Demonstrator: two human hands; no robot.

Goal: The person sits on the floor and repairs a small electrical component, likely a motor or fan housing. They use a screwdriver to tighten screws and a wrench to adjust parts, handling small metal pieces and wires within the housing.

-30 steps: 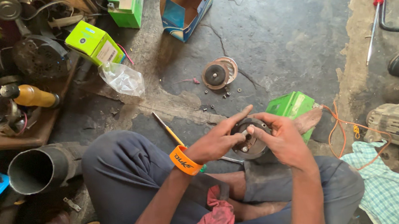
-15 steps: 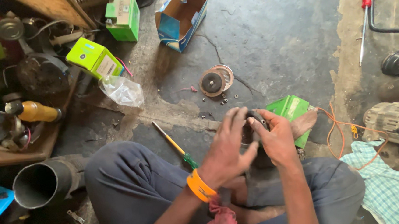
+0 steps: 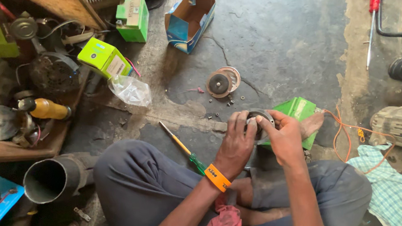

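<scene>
Grey concrete floor [image 3: 289, 31] carries everything. Both hands, left hand [image 3: 235, 146] and right hand [image 3: 283, 138], clasp a round metal part [image 3: 258, 123] between them over the lap. Half a second ago the left covered it more. Screwdriver [image 3: 182, 146] lies beside the left knee; green box [image 3: 297, 112] beyond.

Both hands [image 3: 259, 139] curled together, seemingly gripping.

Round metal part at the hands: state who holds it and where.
Both hands hold the round metal part: left hand and right hand on opposite sides of its rim.
</scene>
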